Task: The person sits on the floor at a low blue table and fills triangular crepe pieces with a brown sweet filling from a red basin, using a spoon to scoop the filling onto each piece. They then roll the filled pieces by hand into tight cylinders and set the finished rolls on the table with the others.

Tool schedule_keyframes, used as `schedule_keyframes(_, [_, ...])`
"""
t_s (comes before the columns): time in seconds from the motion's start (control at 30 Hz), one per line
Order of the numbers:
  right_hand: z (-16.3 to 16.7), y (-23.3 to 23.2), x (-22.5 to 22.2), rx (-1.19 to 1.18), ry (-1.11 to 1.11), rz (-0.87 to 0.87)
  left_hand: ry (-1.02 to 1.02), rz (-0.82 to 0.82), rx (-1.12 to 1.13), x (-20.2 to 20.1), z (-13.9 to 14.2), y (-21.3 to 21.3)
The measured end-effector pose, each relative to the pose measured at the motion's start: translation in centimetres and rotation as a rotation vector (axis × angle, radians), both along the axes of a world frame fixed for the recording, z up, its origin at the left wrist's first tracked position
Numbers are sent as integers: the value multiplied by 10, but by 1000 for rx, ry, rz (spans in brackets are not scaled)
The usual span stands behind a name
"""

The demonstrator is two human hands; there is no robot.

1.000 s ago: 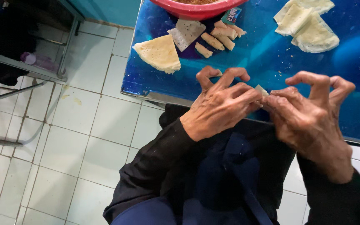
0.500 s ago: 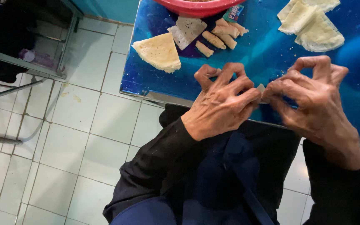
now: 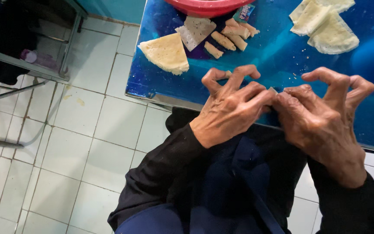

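i read the step as rolling: left hand [image 3: 232, 110] and right hand [image 3: 321, 121] pinch a small pale folded pastry wrapper [image 3: 273, 91] between fingertips, at the near edge of the glossy blue table [image 3: 260, 65]. finished rolls [image 3: 232, 37] lie at 12 o'clock. next move likely needs even, light pressure.

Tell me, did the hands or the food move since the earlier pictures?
Hardly. The left hand and right hand stay pressed together, pinching a small pale piece of dough between the fingertips; only the fingers shift a little. The folded wrappers, the rolled pieces and the red bowl lie on the blue table as before.
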State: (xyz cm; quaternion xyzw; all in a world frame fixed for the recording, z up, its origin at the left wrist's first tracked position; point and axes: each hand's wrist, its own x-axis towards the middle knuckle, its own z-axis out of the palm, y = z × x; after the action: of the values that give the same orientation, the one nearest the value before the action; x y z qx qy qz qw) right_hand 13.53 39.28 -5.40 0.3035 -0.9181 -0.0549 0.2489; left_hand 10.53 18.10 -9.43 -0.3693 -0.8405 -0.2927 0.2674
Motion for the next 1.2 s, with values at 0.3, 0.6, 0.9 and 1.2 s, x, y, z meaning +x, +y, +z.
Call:
schedule_keyframes(0.3, [-9,10,-9,-212,-193,-12,106,97,-99,1,5,0])
schedule_keyframes(0.6, [-13,8,-4,-70,-100,-96,118,126,-96,-3,4,4])
schedule_keyframes(0.9, [-12,4,-1,-101,-32,-95,109,167,-70,-2,5,4])
schedule_keyframes(1.2, [-7,-5,-3,94,109,-126,52,136,-84,-8,1,-2])
